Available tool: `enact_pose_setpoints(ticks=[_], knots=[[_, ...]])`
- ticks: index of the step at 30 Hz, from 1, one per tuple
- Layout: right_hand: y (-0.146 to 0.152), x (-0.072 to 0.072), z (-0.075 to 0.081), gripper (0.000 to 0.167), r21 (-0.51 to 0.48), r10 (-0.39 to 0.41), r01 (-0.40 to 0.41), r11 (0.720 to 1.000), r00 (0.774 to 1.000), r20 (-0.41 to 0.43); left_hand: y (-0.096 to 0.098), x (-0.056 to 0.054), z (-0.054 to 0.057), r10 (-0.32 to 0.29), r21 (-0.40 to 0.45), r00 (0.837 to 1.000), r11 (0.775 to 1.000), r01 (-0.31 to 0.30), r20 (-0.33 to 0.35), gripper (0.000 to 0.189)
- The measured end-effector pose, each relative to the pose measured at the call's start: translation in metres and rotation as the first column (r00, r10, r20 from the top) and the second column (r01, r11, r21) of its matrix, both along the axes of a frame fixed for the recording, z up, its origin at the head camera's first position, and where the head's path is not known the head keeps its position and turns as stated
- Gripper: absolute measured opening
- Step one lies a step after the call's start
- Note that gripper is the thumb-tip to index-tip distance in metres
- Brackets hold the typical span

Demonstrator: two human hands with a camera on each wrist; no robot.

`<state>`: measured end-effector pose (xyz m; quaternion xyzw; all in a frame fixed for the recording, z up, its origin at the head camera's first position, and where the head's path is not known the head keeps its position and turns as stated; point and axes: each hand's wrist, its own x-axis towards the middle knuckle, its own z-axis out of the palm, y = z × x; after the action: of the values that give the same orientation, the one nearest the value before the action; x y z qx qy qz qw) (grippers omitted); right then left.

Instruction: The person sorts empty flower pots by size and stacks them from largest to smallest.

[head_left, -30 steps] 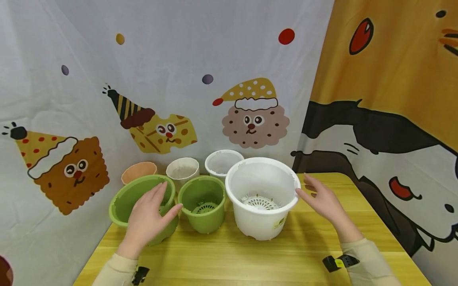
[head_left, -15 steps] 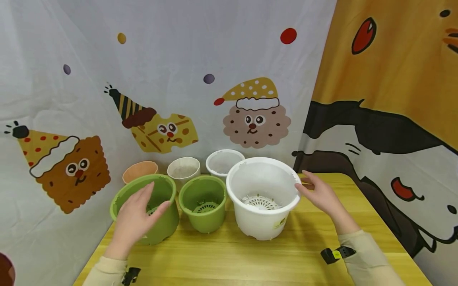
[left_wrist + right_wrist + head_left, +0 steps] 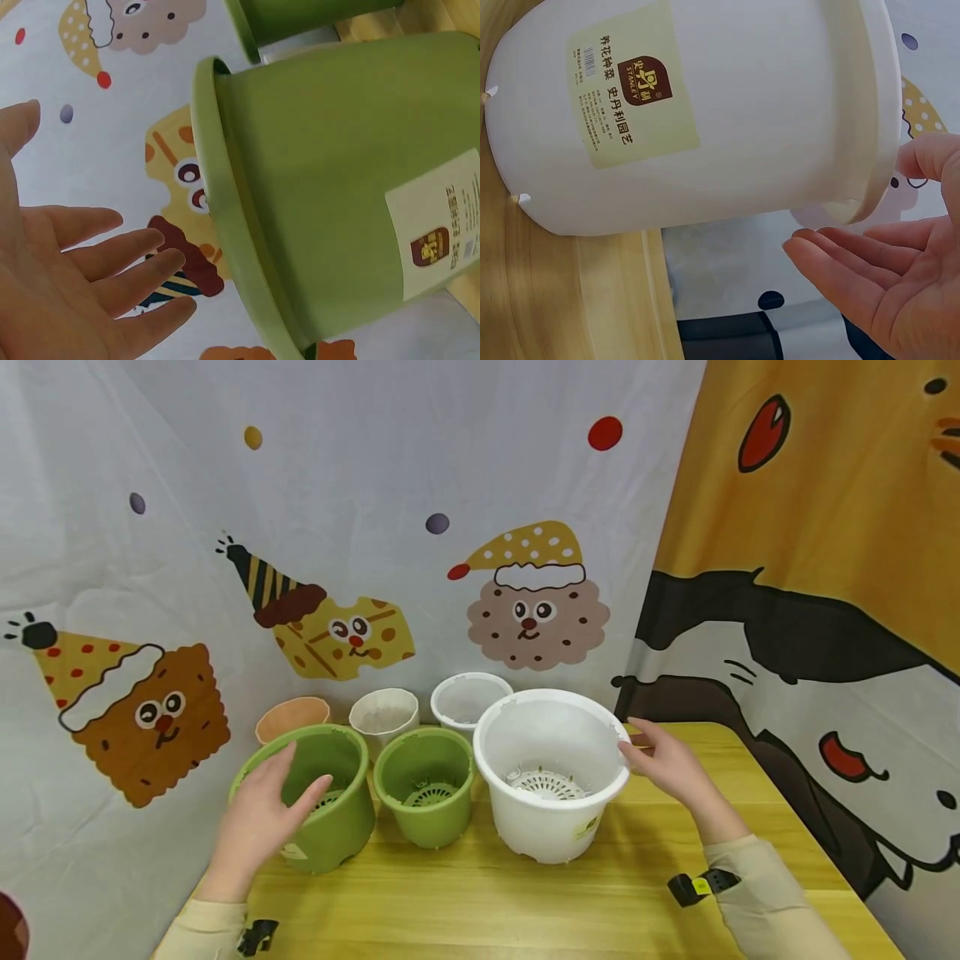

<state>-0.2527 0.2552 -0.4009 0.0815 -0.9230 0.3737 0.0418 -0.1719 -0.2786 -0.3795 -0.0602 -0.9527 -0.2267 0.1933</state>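
Observation:
A large green flowerpot (image 3: 333, 835) stands at the left in the head view, with a paper label (image 3: 439, 225) on its side in the left wrist view. My left hand (image 3: 255, 814) hovers over its near left side, fingers spread and holding nothing; the left wrist view shows a gap between fingers and rim. A large white flowerpot (image 3: 543, 827) with a slotted base stands right of centre. Beside its right rim is my right hand (image 3: 671, 768), fingers extended along the outside. The thumb (image 3: 926, 156) lies at the rim; whether it touches I cannot tell.
Between the two large pots stands a smaller green pot (image 3: 427, 822). Behind them, an orange pot (image 3: 292, 718), a cream fluted pot (image 3: 384, 714) and a smaller white pot (image 3: 471, 700) line the wall cloth (image 3: 337, 468). All stand on a wooden table (image 3: 465, 902).
My left hand has moved left and slightly down, away from the smaller green pot, uncovering more of the large green one. The right hand has shifted slightly left. The pots have stayed put.

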Motion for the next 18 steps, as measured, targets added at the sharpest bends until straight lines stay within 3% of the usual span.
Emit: enact_pose_setpoints(ticks=[18], knots=[[-0.004, -0.003, -0.001, 0.062, -0.034, -0.002, 0.004, 0.999, 0.998, 0.057, -0.036, -0.004, -0.004, 0.057, 0.053, 0.997, 0.997, -0.060, 0.056, 0.079]])
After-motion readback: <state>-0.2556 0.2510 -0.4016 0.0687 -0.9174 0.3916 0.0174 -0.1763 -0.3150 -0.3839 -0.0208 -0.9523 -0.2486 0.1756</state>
